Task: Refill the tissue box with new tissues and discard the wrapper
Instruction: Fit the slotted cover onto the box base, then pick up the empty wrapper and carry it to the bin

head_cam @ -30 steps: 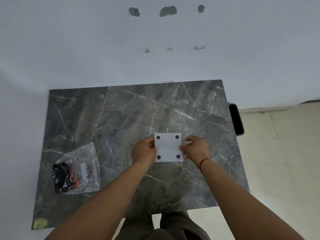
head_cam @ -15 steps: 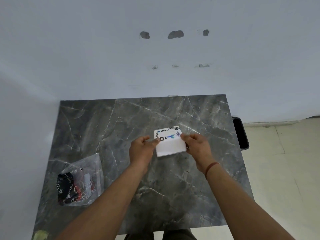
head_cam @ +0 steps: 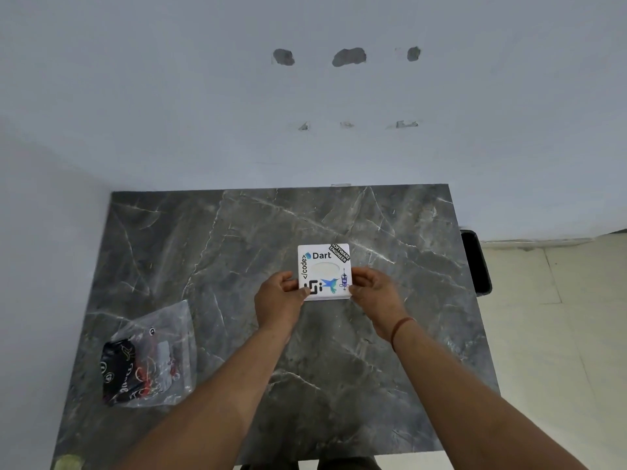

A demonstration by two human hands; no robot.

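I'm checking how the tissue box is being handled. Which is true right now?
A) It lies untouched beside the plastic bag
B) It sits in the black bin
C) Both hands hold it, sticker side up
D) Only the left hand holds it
C: the left hand and right hand grip opposite edges of the tissue box, stickers and oval opening facing up.

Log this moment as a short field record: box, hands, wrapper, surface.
box: white square tissue box, sticker-covered top with oval opening facing up
left hand: grips the box's left edge
right hand: grips the box's right edge
wrapper: clear plastic wrapper with dark printing, lying near-left on the table
surface: grey marble table
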